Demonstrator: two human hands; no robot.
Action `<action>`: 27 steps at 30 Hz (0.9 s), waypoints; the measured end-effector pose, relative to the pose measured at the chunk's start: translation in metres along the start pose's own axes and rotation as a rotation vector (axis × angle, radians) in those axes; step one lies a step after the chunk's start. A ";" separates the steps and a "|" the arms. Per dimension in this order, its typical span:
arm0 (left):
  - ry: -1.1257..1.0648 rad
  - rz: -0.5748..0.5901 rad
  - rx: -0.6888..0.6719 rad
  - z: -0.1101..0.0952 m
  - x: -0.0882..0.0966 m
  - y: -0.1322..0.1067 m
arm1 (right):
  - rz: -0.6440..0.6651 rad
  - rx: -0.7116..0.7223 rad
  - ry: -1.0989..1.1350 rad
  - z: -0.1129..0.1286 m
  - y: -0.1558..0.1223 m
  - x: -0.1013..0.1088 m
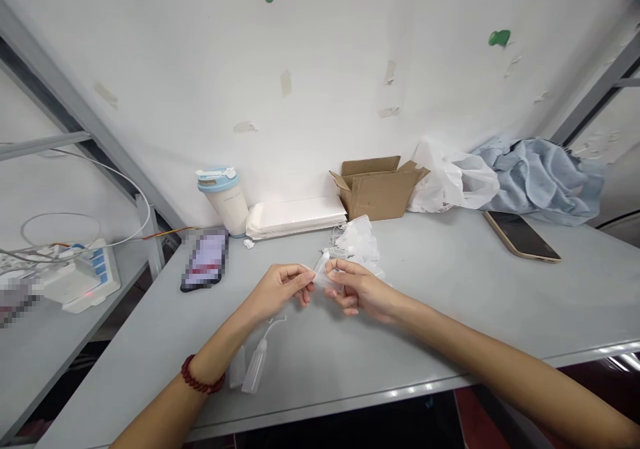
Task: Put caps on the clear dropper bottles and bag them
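Observation:
Above the middle of the table, my left hand [289, 284] and my right hand [356, 288] meet at a small translucent plastic bottle [323, 267]. Thumb and finger of the left hand pinch its left side; the right fingers close on it from the right and hide part of it. Just behind lies a pile of similar translucent bottles [361, 237]. Near my left forearm, a bottle with a thin curved tube [255, 367] rests on the tabletop, and a second bottle [237, 368] beside it is partly hidden by the wrist.
Along the wall stand a blue-lidded cup [227, 202], a stack of white envelopes [300, 216], an open cardboard box [380, 192], a white plastic bag [450, 179] and blue cloth [545, 176]. Phones lie left [205, 260] and right [523, 236]. A power strip [93, 279] sits far left.

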State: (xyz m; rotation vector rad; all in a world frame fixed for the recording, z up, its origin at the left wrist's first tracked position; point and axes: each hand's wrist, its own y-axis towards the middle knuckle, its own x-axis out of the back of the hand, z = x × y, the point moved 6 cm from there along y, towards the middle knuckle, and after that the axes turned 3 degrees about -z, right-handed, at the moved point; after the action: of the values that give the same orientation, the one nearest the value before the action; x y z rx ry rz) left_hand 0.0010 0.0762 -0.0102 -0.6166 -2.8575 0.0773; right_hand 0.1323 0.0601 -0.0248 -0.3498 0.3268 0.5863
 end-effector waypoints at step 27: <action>0.012 -0.196 -0.082 -0.005 0.008 0.000 | -0.238 0.240 -0.446 0.006 0.004 0.013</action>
State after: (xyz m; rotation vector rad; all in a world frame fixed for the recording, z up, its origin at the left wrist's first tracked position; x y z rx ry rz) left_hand -0.0047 0.0791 -0.0033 -0.3467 -2.9046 -0.0753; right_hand 0.1408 0.0718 -0.0254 -0.0201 -0.0753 0.3716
